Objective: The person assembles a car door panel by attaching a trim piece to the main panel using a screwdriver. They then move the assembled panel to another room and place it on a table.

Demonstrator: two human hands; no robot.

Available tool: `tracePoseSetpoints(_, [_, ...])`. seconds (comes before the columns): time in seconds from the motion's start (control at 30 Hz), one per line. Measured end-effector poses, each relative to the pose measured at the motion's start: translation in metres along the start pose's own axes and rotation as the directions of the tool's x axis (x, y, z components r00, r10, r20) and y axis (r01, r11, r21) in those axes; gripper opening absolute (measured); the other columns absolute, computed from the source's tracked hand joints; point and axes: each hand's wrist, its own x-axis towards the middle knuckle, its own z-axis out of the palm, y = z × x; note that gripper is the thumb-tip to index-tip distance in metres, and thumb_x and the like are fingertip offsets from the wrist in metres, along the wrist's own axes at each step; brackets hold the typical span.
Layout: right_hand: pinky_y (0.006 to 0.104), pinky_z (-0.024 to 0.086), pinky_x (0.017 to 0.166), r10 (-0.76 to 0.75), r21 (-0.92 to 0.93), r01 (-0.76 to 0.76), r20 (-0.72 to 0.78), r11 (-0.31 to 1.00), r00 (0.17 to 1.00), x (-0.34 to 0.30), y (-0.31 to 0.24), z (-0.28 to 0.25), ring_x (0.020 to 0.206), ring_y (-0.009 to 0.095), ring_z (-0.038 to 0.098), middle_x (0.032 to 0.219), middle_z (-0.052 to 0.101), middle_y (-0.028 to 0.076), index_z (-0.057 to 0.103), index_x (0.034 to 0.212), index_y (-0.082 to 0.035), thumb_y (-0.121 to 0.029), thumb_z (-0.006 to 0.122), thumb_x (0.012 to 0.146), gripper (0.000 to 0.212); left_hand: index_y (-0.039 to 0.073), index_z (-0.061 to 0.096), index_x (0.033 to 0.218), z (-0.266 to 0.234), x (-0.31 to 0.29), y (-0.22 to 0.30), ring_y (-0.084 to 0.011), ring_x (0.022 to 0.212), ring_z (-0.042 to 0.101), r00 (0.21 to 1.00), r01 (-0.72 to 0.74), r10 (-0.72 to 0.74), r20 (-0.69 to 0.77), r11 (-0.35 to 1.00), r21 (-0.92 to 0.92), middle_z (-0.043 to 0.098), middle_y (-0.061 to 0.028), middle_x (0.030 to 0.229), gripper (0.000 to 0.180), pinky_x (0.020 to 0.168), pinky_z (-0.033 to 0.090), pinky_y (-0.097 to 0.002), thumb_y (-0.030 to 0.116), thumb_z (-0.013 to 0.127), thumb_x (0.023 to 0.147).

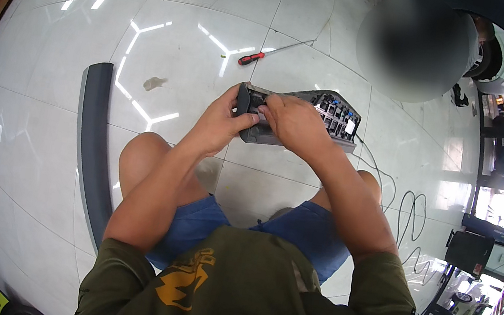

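A: What's the person wearing?
B: An olive shirt (pixel 269 303) at the lower middle of the frame, with short sleeves (pixel 384 285) and an orange print (pixel 184 284) left of centre.
A: And above that?
B: Blue shorts (pixel 321 236).

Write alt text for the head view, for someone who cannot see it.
The left hand grips the left end of a dark plastic housing while the right hand touches it near that end. On the glossy tiled floor, a screwdriver lies beyond it, a long dark strip to the left and a thin cable to the right.
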Motion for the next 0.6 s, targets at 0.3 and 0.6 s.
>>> tracePoseSetpoints(0.3, [0.0353,0.045,0.054,0.385,0.526,-0.525,0.358,0.669,0.85,0.01,0.005,0.009,0.058,0.023,0.056,0.064,0.057,0.012,0.057,0.081,0.001,-0.033,0.046,0.095,0.039,0.002,0.037,0.133,-0.008,0.007,-0.015,-0.0169,0.097,0.055,0.998,-0.036,0.036,-0.054,0.999,0.0,0.053,-0.0111,0.112,0.056,0.078,0.049,-0.028,-0.002,0.058,0.081])
tracePoseSetpoints(0.6, [0.029,0.042,0.059,0.681,0.947,-0.263,0.317,-0.186,0.66,-0.098,0.159,-0.059,0.065,0.015,0.051,0.07,0.05,0.001,0.055,0.094,-0.003,-0.018,0.049,0.092,0.017,-0.003,0.047,0.118,-0.021,0.021,-0.018,-0.02,0.098,0.056,0.985,-0.038,0.032,-0.169,0.999,-0.033,0.057,-0.0113,0.107,0.042,0.088,0.047,-0.0311,-0.004,0.053,0.076])
